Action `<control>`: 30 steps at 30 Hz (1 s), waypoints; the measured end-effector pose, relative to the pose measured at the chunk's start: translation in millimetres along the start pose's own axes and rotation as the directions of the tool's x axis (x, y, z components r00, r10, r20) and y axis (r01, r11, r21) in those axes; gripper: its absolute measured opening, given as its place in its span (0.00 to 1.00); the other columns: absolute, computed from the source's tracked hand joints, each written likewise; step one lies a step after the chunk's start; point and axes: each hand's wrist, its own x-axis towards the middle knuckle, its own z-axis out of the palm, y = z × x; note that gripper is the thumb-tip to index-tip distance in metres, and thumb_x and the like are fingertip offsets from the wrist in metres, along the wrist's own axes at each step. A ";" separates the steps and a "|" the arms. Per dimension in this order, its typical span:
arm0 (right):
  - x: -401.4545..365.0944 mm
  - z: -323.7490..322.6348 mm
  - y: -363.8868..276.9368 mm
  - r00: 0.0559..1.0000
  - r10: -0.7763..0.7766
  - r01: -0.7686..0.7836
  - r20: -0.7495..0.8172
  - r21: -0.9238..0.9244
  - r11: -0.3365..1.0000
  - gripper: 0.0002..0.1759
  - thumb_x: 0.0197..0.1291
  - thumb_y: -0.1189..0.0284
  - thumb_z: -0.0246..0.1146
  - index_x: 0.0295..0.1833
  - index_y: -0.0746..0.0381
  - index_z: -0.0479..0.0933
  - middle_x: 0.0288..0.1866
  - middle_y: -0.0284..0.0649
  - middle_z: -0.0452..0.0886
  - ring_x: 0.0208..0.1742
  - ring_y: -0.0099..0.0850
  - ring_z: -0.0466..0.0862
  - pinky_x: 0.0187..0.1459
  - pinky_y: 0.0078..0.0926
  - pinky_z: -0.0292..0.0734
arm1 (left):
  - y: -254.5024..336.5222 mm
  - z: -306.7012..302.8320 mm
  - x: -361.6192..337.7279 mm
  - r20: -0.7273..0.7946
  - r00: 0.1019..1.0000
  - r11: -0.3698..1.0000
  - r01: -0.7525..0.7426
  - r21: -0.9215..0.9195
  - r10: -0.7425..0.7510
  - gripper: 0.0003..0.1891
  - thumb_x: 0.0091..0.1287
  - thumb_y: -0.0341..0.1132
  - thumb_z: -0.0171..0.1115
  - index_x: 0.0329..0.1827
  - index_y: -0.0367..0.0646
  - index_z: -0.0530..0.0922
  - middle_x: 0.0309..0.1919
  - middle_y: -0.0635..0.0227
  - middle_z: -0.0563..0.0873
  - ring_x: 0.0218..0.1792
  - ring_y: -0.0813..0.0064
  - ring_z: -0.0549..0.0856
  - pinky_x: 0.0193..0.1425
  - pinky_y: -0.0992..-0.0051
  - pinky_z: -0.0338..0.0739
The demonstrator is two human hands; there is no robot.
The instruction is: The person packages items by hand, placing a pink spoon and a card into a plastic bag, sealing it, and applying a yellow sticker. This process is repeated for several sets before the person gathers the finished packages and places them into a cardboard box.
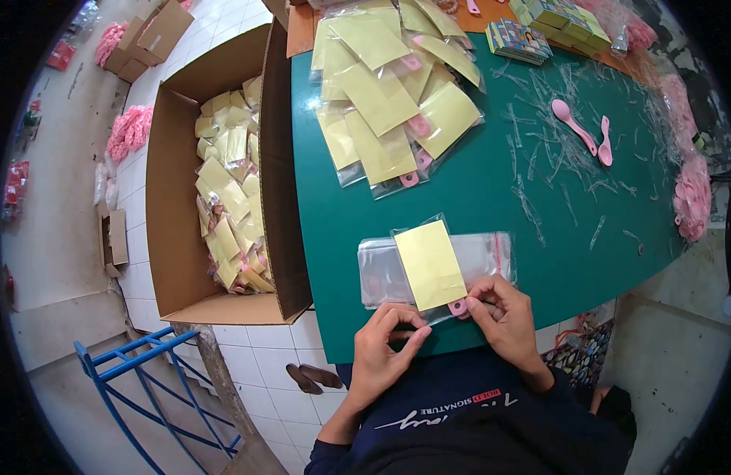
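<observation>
A clear plastic bag with a yellow card (431,267) inside lies tilted at the table's front edge. From the card's lower right corner pokes a pink spoon handle (458,307) with a hole in its end. My left hand (391,348) pinches the bag's lower left corner between thumb and fingertips. At the lower right, my right hand (500,317) is closed on the bag's edge beside the pink handle. Underneath rests a stack of flat clear plastic bags (379,273), partly covered by the card.
Filled bags with yellow cards (381,95) are heaped at the back left. Two pink spoons (571,125) lie among plastic strips (532,206) to the right. Stacked small printed boxes (517,43) stand behind. A large cardboard box (290,198) of similar packets is left of the green table (334,222).
</observation>
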 end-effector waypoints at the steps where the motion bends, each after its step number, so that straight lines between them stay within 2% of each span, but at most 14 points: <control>1: 0.0 1.2 0.0 1.000 0.004 -0.004 -0.025 0.005 1.000 0.04 0.60 0.83 0.58 0.40 0.70 0.70 0.36 0.38 0.78 0.40 0.22 0.81 0.42 0.18 0.80 | -1.0 0.5 -0.2 -0.002 1.000 1.000 0.018 -0.015 -0.018 0.06 0.57 0.23 0.66 0.35 0.36 0.77 0.37 0.67 0.80 0.36 0.79 0.82 0.37 0.81 0.81; 6: -0.3 6.3 3.2 0.991 0.032 -0.022 -0.128 0.076 0.997 0.06 0.58 0.83 0.60 0.40 0.69 0.70 0.37 0.38 0.78 0.40 0.21 0.81 0.42 0.17 0.79 | -5.5 5.8 -3.0 -0.068 0.991 0.982 0.100 -0.161 -0.112 0.09 0.58 0.22 0.65 0.38 0.35 0.73 0.37 0.66 0.81 0.35 0.83 0.81 0.31 0.86 0.76; 12: 1.5 7.4 0.3 0.985 0.017 -0.002 -0.171 0.083 0.997 0.08 0.57 0.84 0.61 0.39 0.68 0.68 0.39 0.37 0.77 0.42 0.20 0.79 0.41 0.16 0.78 | -1.4 11.6 -3.7 -0.132 0.988 0.982 0.052 -0.179 -0.076 0.16 0.59 0.21 0.62 0.45 0.37 0.64 0.36 0.62 0.81 0.33 0.82 0.81 0.30 0.86 0.73; 15: 0.5 5.2 1.9 0.991 0.019 -0.011 -0.130 0.065 0.998 0.09 0.58 0.85 0.59 0.40 0.65 0.66 0.40 0.35 0.75 0.42 0.18 0.78 0.44 0.14 0.76 | -0.4 14.6 -3.6 -0.142 0.988 0.982 0.032 -0.188 -0.059 0.18 0.59 0.21 0.62 0.47 0.37 0.63 0.36 0.61 0.81 0.35 0.80 0.81 0.33 0.84 0.75; 18: 0.5 4.9 3.9 0.993 -0.012 0.016 -0.119 0.041 0.999 0.09 0.58 0.86 0.58 0.39 0.65 0.65 0.40 0.36 0.75 0.42 0.19 0.78 0.43 0.14 0.76 | -0.6 17.4 -4.3 -0.123 0.986 0.972 0.086 -0.218 -0.115 0.16 0.61 0.21 0.61 0.47 0.39 0.63 0.37 0.64 0.80 0.39 0.80 0.79 0.41 0.82 0.75; 21: 0.8 6.5 7.1 0.986 -0.088 0.094 -0.142 0.037 0.995 0.06 0.58 0.85 0.60 0.38 0.69 0.69 0.37 0.39 0.78 0.39 0.20 0.80 0.38 0.15 0.78 | -1.8 18.4 -5.0 -0.151 0.985 0.967 0.043 -0.251 -0.083 0.15 0.62 0.21 0.61 0.45 0.38 0.64 0.36 0.64 0.80 0.39 0.80 0.80 0.44 0.80 0.75; 24: 0.0 8.0 5.3 0.988 -0.073 0.074 -0.137 0.000 0.997 0.06 0.58 0.84 0.59 0.41 0.70 0.73 0.38 0.38 0.78 0.39 0.20 0.80 0.38 0.14 0.78 | -6.0 19.1 -7.3 -0.155 0.983 0.957 0.049 -0.284 -0.096 0.11 0.62 0.20 0.60 0.43 0.38 0.67 0.36 0.65 0.80 0.38 0.81 0.79 0.45 0.81 0.74; 27: 0.8 11.0 0.3 0.982 -0.127 0.111 -0.137 -0.122 0.986 0.13 0.57 0.85 0.59 0.49 0.69 0.76 0.38 0.37 0.77 0.36 0.19 0.79 0.36 0.14 0.77 | -4.3 17.3 -8.0 -0.146 0.985 0.976 0.057 -0.211 -0.089 0.10 0.63 0.20 0.58 0.46 0.36 0.71 0.36 0.68 0.80 0.38 0.82 0.79 0.45 0.82 0.74; 30: 2.1 8.0 1.1 0.978 -0.190 0.165 -0.087 -0.237 0.957 0.20 0.56 0.86 0.59 0.56 0.65 0.76 0.36 0.37 0.75 0.34 0.18 0.77 0.36 0.13 0.77 | -2.9 16.2 -7.6 -0.121 0.988 0.979 0.067 -0.193 -0.092 0.16 0.63 0.21 0.58 0.55 0.35 0.72 0.37 0.70 0.79 0.38 0.83 0.78 0.45 0.83 0.73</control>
